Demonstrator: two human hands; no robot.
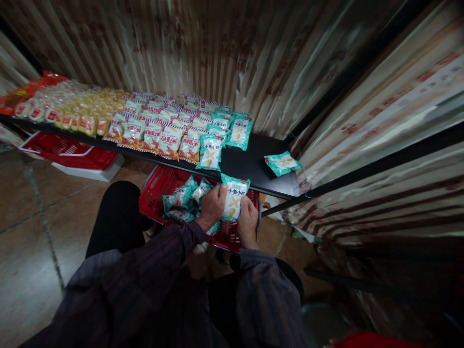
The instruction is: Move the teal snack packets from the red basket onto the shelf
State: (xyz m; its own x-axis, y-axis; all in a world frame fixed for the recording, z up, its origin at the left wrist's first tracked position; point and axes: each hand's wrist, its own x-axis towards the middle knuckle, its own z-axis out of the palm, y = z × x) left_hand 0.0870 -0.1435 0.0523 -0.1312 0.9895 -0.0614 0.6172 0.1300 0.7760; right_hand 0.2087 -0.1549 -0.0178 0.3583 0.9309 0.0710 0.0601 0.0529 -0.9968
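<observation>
1. From where I stand, the teal-edged snack bag [234,200] is up over the red basket [154,195], near the front edge of the black shelf [246,166].
2. The left hand [213,205] and right hand [248,223] share the grip, one closed on each side of the bag.
3. It looks light, soft and puffed, probably slick; what's inside might crush.
4. The flat top edge [236,181] seems a safer hold than the plump middle.

Teal-edged white packet [234,202], red basket [154,194]
</observation>
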